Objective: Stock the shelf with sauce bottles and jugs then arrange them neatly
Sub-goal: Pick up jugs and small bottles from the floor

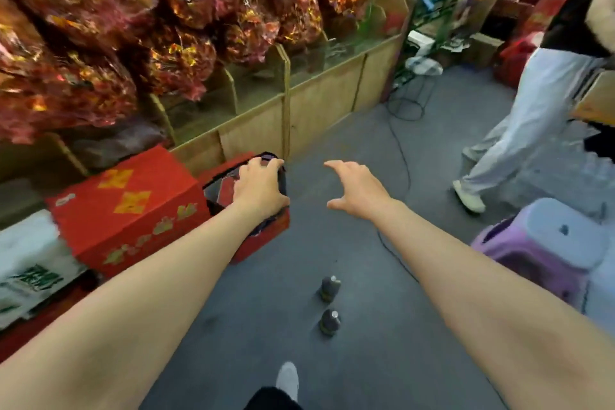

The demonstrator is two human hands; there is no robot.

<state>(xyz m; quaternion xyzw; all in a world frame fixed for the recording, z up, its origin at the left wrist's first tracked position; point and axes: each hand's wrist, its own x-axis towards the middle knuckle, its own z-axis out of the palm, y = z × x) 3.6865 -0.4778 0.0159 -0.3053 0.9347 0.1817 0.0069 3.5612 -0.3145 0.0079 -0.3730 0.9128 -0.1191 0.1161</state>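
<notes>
Nearest the camera, a white shoe stands on the grey floor. Just beyond it, two dark sauce bottles stand upright on the floor, long axes vertical, pale caps pointing up, one behind the other and a little apart. They lie well short of both hands, between the two forearms, nearer the right one.

Farther out, the left hand forms a closed grip: its fingers curl over the far rim of an open red carton, whose dark inside shows beside the wrist. What the carton holds cannot be told. Touching the carton on the left of that grip is a larger closed red box with yellow diamond marks, and left of that a white sack with green print.

The right hand hangs in the air to the right of the left grip, well apart from it, fingers spread and relaxed, holding nothing. A black cable runs across the floor under and beyond it. Right of this hand stands a purple and white stool.

Beyond both hands runs a wooden shelf unit with divided bins, and above it hang red and gold foil bags. Far right, another person's leg in pale trousers steps across the floor.
</notes>
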